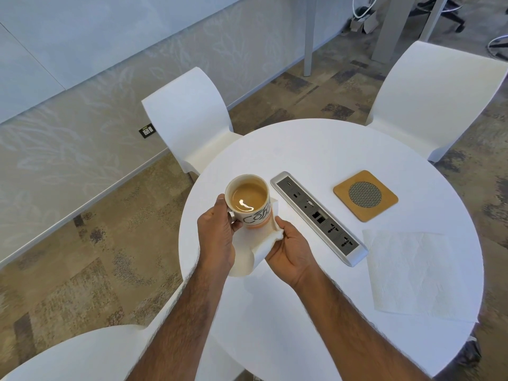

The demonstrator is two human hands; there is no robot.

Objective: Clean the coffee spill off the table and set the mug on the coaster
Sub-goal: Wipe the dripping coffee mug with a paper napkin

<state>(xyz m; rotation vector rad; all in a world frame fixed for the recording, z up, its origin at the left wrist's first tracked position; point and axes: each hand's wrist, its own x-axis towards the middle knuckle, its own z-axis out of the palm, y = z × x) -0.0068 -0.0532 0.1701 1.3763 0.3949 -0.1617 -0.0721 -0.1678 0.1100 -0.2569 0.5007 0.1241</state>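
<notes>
Gripping one coffee mug (248, 202) mid-frame is the left hand (217, 237); the right hand (292, 248) pinches one paper towel (258, 253) against its side. One coaster (365, 195) and a second towel (412, 270) lie further right on the table (302, 147).

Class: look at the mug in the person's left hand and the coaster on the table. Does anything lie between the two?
Yes: the socket panel lies across the table between the mug and the coaster. It sits low, so a lifted mug should clear it. The spare paper towel lies off that line.
</notes>
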